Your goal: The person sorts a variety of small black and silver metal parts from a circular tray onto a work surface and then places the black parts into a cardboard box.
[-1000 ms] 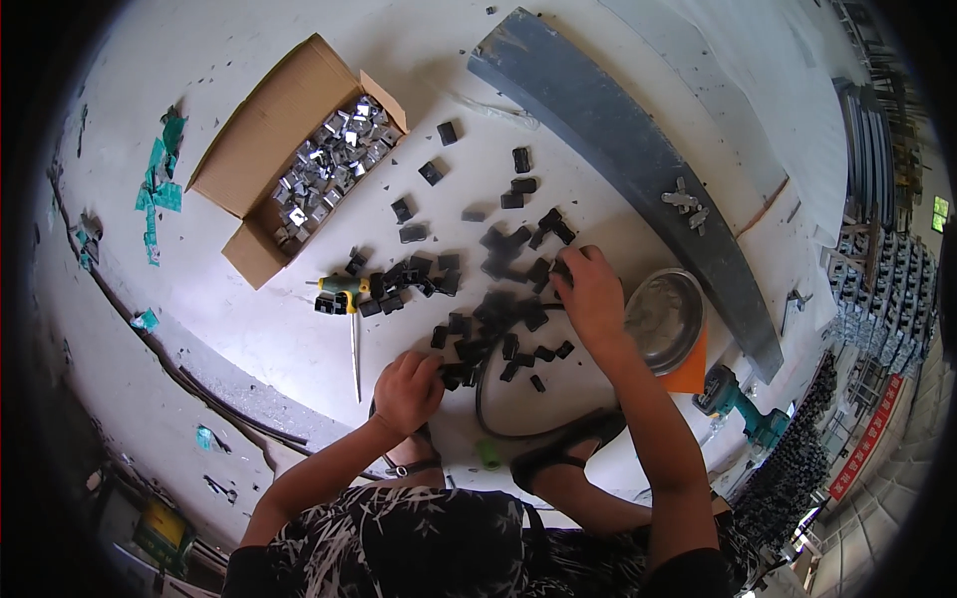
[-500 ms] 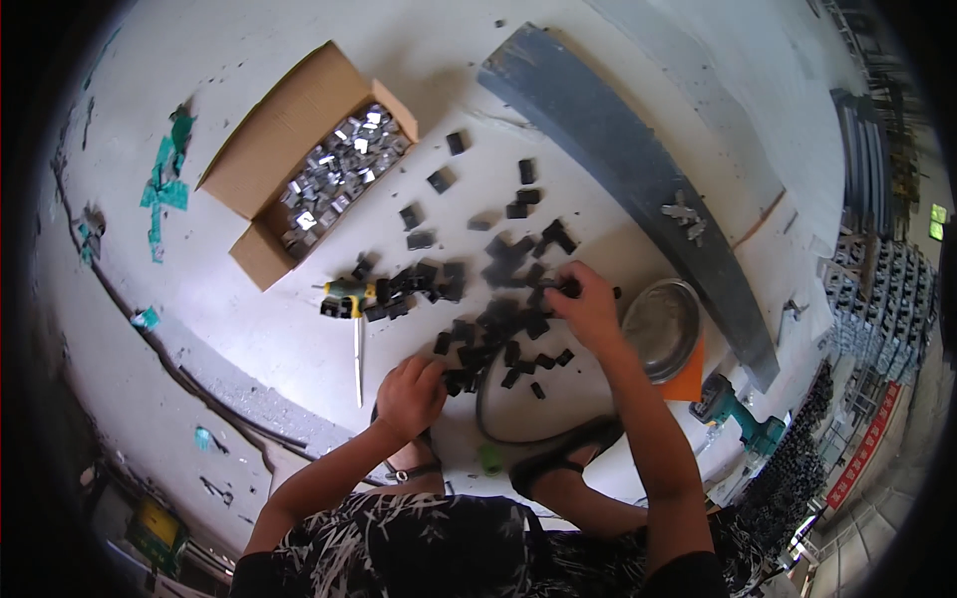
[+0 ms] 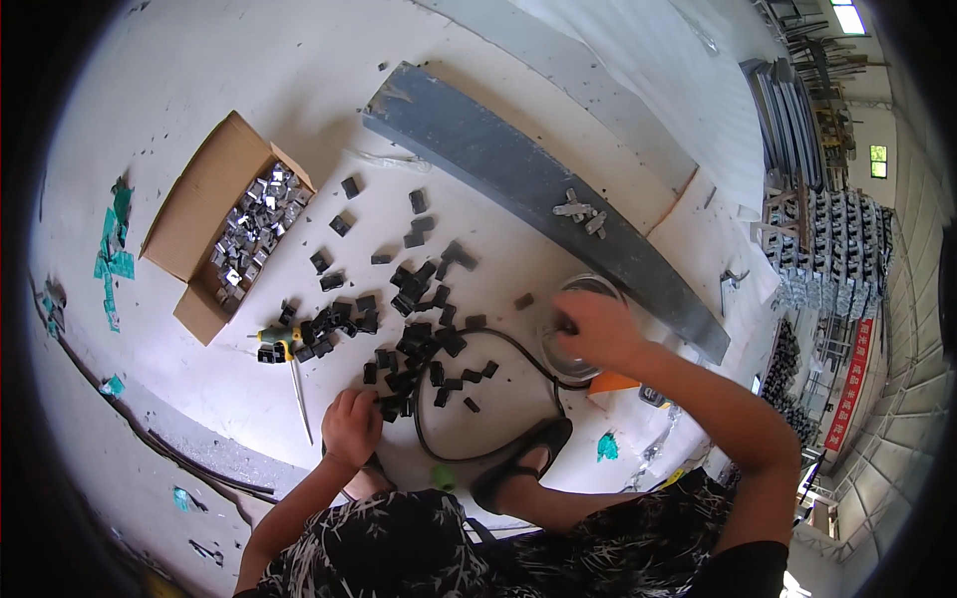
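Note:
Several small black metal pieces (image 3: 414, 334) lie scattered on the white floor in front of me. My left hand (image 3: 351, 427) rests curled at the near edge of this pile, fingers closed, and whether it holds a piece is hidden. My right hand (image 3: 596, 329) reaches into a round metal bowl (image 3: 570, 289) to the right of the pile, fingers bent down inside it; what they grip is hidden.
An open cardboard box (image 3: 204, 214) of shiny metal clips sits at the far left. A long dark grey board (image 3: 518, 184) lies across the back. A screwdriver with a yellow-green handle (image 3: 284, 354), a black cable (image 3: 469, 439) and my sandalled foot (image 3: 523, 458) are close by.
My right hand has moved from the black pieces rightward into the metal bowl. My left hand has stayed at the pile's near edge.

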`<act>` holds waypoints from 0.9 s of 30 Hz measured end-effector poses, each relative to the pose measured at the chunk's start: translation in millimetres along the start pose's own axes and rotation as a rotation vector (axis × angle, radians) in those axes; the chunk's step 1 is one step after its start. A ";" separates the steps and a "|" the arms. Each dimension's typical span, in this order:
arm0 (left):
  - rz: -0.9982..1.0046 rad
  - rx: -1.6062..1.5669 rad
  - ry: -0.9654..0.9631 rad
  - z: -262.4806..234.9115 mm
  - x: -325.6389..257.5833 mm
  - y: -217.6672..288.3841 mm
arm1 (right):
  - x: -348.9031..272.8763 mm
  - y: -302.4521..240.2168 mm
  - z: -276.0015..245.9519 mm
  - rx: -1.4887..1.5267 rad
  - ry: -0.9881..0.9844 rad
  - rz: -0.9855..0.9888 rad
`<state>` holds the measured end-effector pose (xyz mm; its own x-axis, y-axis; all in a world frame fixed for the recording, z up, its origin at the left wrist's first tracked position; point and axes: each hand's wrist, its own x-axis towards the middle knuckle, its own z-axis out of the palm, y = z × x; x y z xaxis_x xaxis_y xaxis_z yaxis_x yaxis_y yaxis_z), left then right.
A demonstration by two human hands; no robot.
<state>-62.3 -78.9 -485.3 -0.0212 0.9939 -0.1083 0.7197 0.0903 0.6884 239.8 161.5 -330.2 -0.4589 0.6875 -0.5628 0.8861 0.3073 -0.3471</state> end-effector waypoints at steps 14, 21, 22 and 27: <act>0.053 0.161 0.061 16.8 1.5 0.1 | -47.6 73.6 -9.8 0.208 0.271 0.223; 0.024 0.227 0.088 12.3 -6.9 -0.7 | 8.0 125.9 20.3 0.366 0.509 0.224; 0.034 0.228 0.109 13.2 -6.5 -2.0 | 18.7 138.4 22.1 0.369 0.509 0.212; -0.058 0.246 0.066 14.3 -12.2 -1.4 | 47.4 181.9 13.1 0.554 0.560 0.342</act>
<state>-53.2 -92.1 -495.2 -0.1069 0.9902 -0.0900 0.8627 0.1374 0.4866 378.4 241.3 -429.9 0.0564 0.9521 -0.3004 0.7431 -0.2410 -0.6243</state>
